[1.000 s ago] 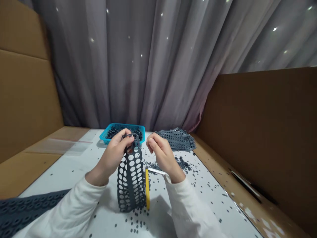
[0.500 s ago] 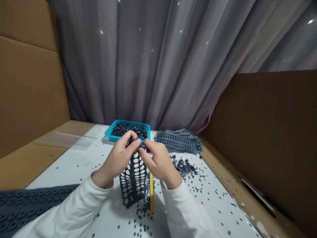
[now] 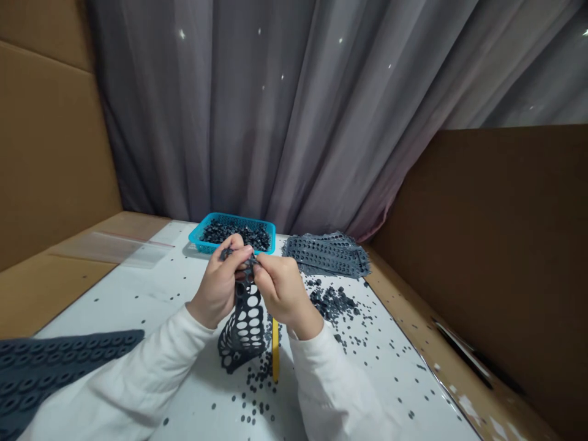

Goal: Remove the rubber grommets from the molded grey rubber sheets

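Note:
Both hands pinch the top of a dark perforated rubber sheet (image 3: 250, 318), which hangs down in a curl with rows of large round holes. My left hand (image 3: 219, 282) is closed on its upper left part. Thumb and fingers of my right hand (image 3: 285, 291) grip it close beside the left fingertips. Whatever lies between the fingertips is partly hidden. Just below my right hand a yellow stick-like tool (image 3: 275, 352) lies on the white table, among small dark discs (image 3: 257, 407).
Behind my hands stands a blue basket (image 3: 195, 236) of black bits. A stack of perforated sheets (image 3: 328, 254) lies right of it, with a pile of dark pieces (image 3: 333, 303) in front. Another dark sheet (image 3: 59, 370) is at left, a clear plastic bag (image 3: 124, 248) beyond. Cardboard walls (image 3: 505, 245) flank the table.
My hands have drawn slightly closer together and the fingers have shifted along the sheet. Its hanging part has swung and curled more. The view has tilted a little.

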The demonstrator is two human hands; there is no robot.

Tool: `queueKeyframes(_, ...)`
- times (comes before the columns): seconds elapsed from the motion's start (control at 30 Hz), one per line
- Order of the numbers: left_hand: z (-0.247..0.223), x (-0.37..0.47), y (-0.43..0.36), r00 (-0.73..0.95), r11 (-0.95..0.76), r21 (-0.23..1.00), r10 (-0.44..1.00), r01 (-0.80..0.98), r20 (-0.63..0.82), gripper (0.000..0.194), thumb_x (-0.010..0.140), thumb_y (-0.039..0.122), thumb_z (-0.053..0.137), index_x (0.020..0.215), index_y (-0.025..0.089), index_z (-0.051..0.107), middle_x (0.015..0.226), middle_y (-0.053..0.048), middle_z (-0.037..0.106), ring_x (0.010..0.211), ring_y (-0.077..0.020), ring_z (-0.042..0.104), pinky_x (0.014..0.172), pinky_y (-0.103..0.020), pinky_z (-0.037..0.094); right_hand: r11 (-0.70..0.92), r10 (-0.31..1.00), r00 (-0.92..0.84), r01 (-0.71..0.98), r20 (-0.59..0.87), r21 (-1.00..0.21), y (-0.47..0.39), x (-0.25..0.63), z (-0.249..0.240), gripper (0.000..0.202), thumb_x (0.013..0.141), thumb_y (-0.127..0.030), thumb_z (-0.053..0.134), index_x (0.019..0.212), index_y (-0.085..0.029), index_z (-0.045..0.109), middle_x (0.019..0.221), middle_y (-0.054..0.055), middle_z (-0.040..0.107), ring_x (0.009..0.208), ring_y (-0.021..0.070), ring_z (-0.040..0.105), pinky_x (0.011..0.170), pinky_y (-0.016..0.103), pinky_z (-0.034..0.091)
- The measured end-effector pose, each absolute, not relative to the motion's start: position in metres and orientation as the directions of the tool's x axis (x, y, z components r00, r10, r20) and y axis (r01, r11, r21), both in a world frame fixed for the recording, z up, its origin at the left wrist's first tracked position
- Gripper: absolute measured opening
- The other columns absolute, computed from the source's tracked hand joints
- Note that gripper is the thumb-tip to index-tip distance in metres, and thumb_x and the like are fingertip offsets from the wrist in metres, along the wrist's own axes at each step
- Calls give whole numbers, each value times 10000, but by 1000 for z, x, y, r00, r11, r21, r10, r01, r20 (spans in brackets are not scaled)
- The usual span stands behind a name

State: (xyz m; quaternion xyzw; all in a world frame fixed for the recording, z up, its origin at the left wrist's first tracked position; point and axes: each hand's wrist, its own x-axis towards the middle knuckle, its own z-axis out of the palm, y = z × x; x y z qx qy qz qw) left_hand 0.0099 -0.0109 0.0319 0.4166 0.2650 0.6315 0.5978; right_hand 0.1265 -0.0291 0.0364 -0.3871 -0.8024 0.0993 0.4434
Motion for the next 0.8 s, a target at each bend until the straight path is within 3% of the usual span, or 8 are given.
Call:
queueKeyframes(0.1,27,14,-6,26,-82,780,992,-621,124,311,644,211,646,593,192,340,552,80,436,469,-47,417,435,-129,322,665,687,-96,483,720,-570,-25,111,22,279,858,-212,358,585,-207,301,538,-28,372,486,106,332,520,250,242)
queueKeyframes(0.2,25,16,1,41,-1,726,998,-688,40,282,628,180,638,587,186,359,541,83,441,451,-34,431,410,-115,318,625,690,114,403,714,-668,-18,96,4,284,868,-244,352,587,-209,326,543,-25,376,498,115,345,526,257,254)
queueKeyframes(0.3,27,19,7,103,93,676,994,-731,-26,274,630,157,600,555,183,338,461,93,367,352,-15,326,350,-117,266,551,729,355,201,585,-810,-10,84,-11,300,870,-277,336,576,-218,312,536,-33,340,509,120,332,509,251,262)
queueKeyframes(0.37,30,21,9,139,123,666,990,-736,-29,284,639,158,577,541,188,312,432,99,327,325,-13,282,333,-123,246,517,764,428,44,483,-855,-5,81,-17,299,869,-301,331,582,-220,308,552,-36,331,523,117,326,505,242,275)
queueKeyframes(0.47,34,19,12,143,90,628,989,-773,34,302,636,149,597,560,190,308,447,101,344,344,-22,337,352,-127,277,520,819,354,-124,452,-845,1,84,-15,286,863,-321,362,600,-211,341,564,-43,319,516,105,306,493,231,268)
queueKeyframes(0.63,37,4,21,91,3,607,989,-795,115,285,648,175,630,558,185,359,457,95,358,373,-35,353,385,-145,310,392,905,44,-471,423,-790,8,108,3,257,843,-354,415,635,-209,379,522,-73,178,442,87,129,424,214,138)
queueKeyframes(0.8,39,-11,26,-193,-356,684,932,-636,306,190,653,185,643,604,189,460,475,80,419,444,-57,412,444,-147,339,354,874,-128,-491,468,-796,1,129,22,355,824,-506,432,641,-206,381,551,-62,191,453,83,156,440,212,168)
